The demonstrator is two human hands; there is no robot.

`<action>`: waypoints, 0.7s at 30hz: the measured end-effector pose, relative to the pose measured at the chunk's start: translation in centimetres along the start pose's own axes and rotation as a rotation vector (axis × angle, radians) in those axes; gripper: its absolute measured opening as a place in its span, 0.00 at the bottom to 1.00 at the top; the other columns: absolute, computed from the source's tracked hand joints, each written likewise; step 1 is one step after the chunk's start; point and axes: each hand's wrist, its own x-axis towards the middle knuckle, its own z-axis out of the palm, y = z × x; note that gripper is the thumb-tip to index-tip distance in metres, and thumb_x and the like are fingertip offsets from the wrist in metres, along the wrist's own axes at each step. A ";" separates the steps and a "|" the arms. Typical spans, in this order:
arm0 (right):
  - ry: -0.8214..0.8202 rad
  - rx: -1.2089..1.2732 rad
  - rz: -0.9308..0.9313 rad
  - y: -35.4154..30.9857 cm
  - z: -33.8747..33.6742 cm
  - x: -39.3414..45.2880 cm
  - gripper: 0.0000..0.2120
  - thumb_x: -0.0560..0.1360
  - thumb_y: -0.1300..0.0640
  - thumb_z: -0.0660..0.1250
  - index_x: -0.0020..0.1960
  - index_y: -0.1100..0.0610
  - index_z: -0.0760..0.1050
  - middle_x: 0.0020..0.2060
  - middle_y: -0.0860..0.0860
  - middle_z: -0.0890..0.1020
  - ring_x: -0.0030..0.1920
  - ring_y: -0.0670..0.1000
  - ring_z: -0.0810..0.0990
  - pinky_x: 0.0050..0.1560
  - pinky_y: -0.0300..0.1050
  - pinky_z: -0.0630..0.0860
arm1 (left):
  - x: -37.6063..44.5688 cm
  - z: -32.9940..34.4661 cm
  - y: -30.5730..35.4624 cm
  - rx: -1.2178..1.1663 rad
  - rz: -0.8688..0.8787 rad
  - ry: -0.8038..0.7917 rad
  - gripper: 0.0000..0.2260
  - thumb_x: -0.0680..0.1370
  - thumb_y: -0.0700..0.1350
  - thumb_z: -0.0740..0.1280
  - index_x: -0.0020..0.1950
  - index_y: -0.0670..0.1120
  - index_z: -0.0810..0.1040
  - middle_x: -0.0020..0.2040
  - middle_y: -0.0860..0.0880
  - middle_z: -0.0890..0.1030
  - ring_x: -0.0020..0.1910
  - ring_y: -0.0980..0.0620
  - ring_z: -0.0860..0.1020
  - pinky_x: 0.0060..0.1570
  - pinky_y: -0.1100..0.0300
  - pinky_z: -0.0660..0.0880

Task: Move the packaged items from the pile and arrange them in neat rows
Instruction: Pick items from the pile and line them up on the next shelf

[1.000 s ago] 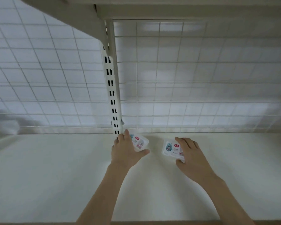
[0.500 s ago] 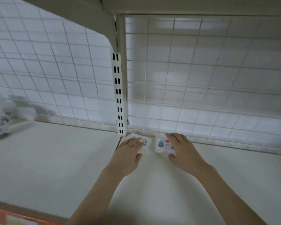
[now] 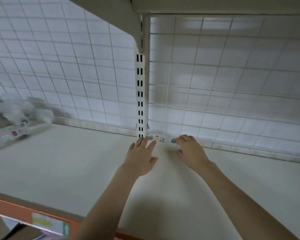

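I see my left hand (image 3: 141,155) flat, fingertips on one packet (image 3: 157,138) lying lengthwise along the mesh; my right hand (image 3: 190,151) curls over another packet (image 3: 173,140).

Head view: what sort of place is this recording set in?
Most likely a shop aisle, at a retail display shelf. It has a wire grid back panel and a slotted upright. A pile of packaged items sits at far left, and coloured price-strip labels line the front edge.
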 end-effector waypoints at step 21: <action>0.171 0.343 0.019 -42.1 6.2 0.4 0.16 0.74 0.60 0.64 0.61 0.61 0.73 0.57 0.55 0.76 0.60 0.57 0.72 0.61 0.48 0.67 | -26.3 -6.7 -34.7 -0.235 -0.408 0.231 0.15 0.78 0.50 0.60 0.62 0.47 0.75 0.56 0.47 0.78 0.56 0.45 0.75 0.54 0.54 0.71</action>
